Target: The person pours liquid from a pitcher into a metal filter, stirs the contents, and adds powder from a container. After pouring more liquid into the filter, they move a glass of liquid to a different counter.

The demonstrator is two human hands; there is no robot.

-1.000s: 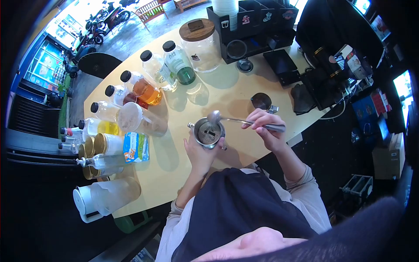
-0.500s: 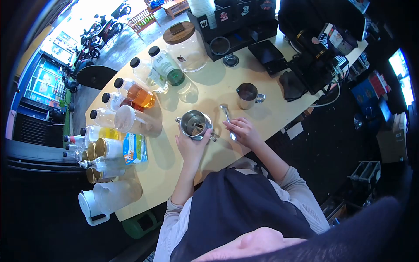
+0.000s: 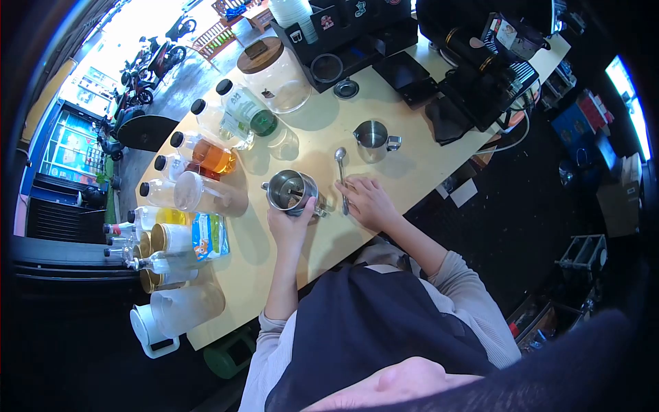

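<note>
My left hand [image 3: 290, 223] is wrapped around the near side of a steel milk pitcher [image 3: 280, 180], which stands upright at the middle of the table. Inside that pitcher is something brownish and dark that I cannot make out. A metal spoon [image 3: 341, 163] lies on the tabletop to the pitcher's right, its bowl pointing away from me. Resting beside the spoon's handle, my right hand [image 3: 368, 204] has its fingers stretched out and the fingertips touching or nearly touching it. Beyond my right hand stands a second steel pitcher [image 3: 374, 147], its handle to the right.
Along the left edge of the wooden table [image 3: 274, 288] stand several bottles, including one of amber liquid [image 3: 218, 159], a lidded tub [image 3: 199, 192], a blue packet [image 3: 209, 237] and a white jug [image 3: 185, 309]. A wooden-lidded jar [image 3: 285, 86] and black machine [image 3: 480, 82] stand farther back.
The spoon has gone from my right hand's pinch to lying on the table, and those fingers have straightened. The view has shifted slightly; my left hand keeps its hold on the pitcher.
</note>
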